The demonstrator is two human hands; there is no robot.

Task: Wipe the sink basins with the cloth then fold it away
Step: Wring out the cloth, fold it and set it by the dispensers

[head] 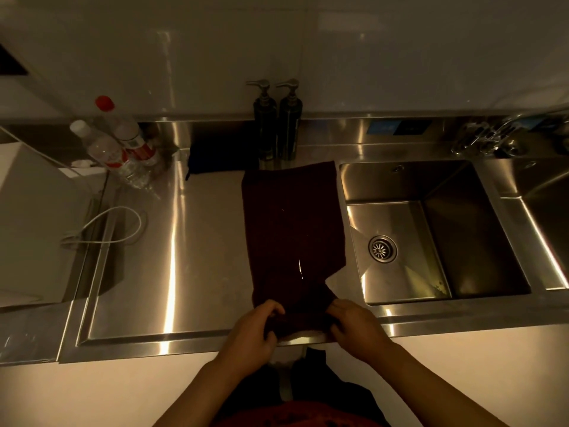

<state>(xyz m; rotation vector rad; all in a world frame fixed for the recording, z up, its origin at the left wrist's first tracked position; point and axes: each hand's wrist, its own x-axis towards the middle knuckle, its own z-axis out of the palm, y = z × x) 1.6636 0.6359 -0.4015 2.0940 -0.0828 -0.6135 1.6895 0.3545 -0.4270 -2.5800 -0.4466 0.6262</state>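
A dark maroon cloth [292, 223] lies spread flat on the steel drainboard [172, 241], left of the sink basin [431, 229]. Its near end is bunched at the counter's front edge. My left hand [255, 331] grips the cloth's near left corner and my right hand [354, 326] grips the near right corner. The basin has a round drain strainer [382, 248] in its floor. A second basin [545, 198] shows partly at the far right.
Two dark pump bottles [277, 121] stand against the back wall behind the cloth. Plastic bottles [114, 143] stand at the back left beside a white cable [107, 229]. A faucet [489, 137] sits at the back right. A dark folded item [221, 158] lies left of the pumps.
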